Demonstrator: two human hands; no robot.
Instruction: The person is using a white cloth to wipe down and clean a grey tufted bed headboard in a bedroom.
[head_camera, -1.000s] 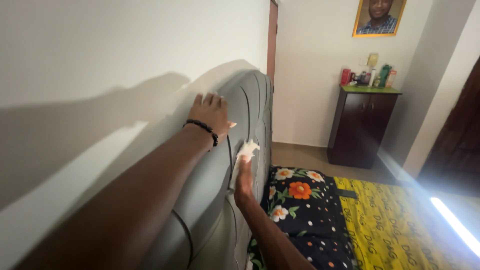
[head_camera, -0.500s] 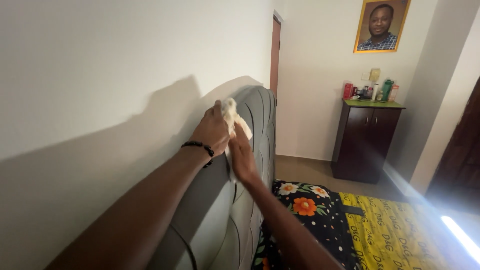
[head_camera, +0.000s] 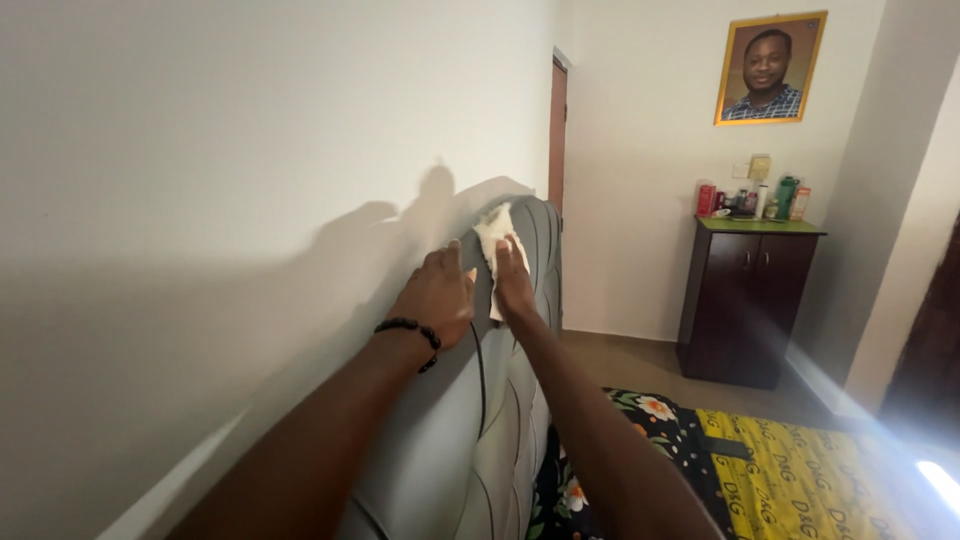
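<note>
**Cloth pressed to the headboard's top edge**

The right hand (head_camera: 513, 283) lies flat, fingers together, pinning a white cloth (head_camera: 492, 232) against the grey headboard (head_camera: 500, 420), right up at its top edge. The cloth peeks out above the fingertips, crumpled and folded over itself. It looks light and limp, a thing that bunches rather than holds shape, so a flat palm over its middle seems the surest hold; pinched at a corner it would likely trail and flop. The left hand (head_camera: 438, 295), a black bead bracelet (head_camera: 412, 331) at its wrist, rests beside it on the same top edge, fingers curled over the padding, holding nothing. The headboard looks padded and smooth, stitched in curved panels, probably a little slick under cloth. It stands against the white wall (head_camera: 230, 180). Below, at the lower edge, lies a flowered and yellow bedspread (head_camera: 760, 470); a dark cabinet (head_camera: 745, 300) stands well apart.
</note>
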